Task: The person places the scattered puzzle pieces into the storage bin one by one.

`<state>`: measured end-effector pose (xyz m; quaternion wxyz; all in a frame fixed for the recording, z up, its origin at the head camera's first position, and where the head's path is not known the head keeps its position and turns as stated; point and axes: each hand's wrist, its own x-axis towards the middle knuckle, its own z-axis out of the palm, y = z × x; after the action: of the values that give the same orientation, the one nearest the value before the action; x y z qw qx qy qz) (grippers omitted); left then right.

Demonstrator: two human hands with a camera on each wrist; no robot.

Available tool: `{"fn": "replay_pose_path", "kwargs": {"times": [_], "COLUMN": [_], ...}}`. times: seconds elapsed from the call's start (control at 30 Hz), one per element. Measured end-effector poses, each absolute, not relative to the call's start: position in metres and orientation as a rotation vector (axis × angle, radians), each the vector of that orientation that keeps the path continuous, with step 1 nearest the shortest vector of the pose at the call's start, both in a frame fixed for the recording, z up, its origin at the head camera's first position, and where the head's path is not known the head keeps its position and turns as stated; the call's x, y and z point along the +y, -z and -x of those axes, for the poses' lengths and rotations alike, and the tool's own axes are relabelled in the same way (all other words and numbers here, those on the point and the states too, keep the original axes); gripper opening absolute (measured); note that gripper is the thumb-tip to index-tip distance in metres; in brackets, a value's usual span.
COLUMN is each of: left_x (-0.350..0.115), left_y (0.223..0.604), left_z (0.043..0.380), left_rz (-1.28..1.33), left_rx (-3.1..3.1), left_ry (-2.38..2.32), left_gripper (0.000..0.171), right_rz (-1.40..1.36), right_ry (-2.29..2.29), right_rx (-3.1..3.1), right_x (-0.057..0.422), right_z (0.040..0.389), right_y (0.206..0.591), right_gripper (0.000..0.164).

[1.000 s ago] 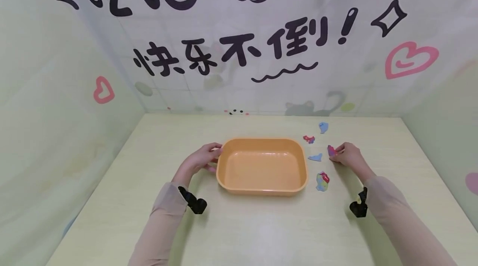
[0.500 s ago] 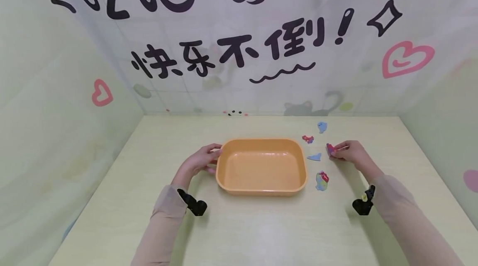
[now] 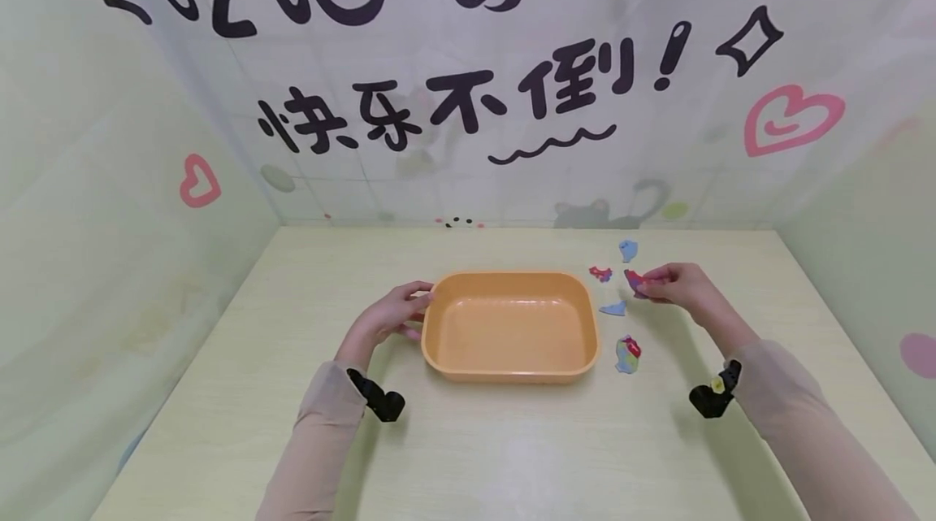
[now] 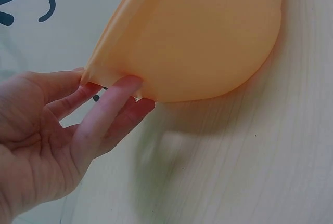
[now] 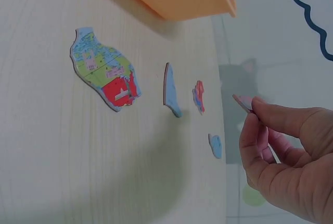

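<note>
My right hand (image 3: 676, 287) pinches a small red and purple puzzle piece (image 3: 634, 283) between thumb and fingertips, raised above the table; in the right wrist view the piece (image 5: 242, 103) shows nearly edge-on. My left hand (image 3: 391, 314) holds the left end of an orange plastic tray (image 3: 512, 376), with fingertips at the rim and against the outer wall (image 4: 197, 42). Right of the tray lie a blue piece (image 3: 628, 250), a red piece (image 3: 601, 273), a pointed light-blue piece (image 3: 613, 308) and a larger joined section (image 3: 626, 355) in green, blue and red.
The pale wooden table (image 3: 475, 448) ends at a printed cloth backdrop (image 3: 409, 188) with dark lettering and pink hearts. Cloth side walls stand left and right. A black wrist camera (image 3: 376, 397) is strapped to each forearm.
My right hand has lifted the red and purple puzzle piece and carried it slightly left and away from me. My left hand and the tray stay in place.
</note>
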<state>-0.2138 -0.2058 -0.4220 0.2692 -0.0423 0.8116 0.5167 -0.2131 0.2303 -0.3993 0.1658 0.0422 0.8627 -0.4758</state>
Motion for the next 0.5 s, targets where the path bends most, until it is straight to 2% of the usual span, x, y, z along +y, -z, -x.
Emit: {"fn": "replay_pose_path", "kwargs": {"times": [0.23, 0.5], "left_x": [-0.207, -0.208], "left_y": [0.424, 0.424], "left_z": [0.214, 0.214], "left_rz": [0.113, 0.109], "left_rx": [2.183, 2.184], "left_ry": [-1.407, -1.411], "left_gripper": [0.043, 0.044], "right_rz": [-0.080, -0.003], "right_ry": [1.335, 1.397], "right_rx": [2.455, 2.425], "right_x": [0.217, 0.200], "right_z": [0.213, 0.215], "right_y": [0.392, 0.385], "right_gripper": [0.048, 0.041]}}
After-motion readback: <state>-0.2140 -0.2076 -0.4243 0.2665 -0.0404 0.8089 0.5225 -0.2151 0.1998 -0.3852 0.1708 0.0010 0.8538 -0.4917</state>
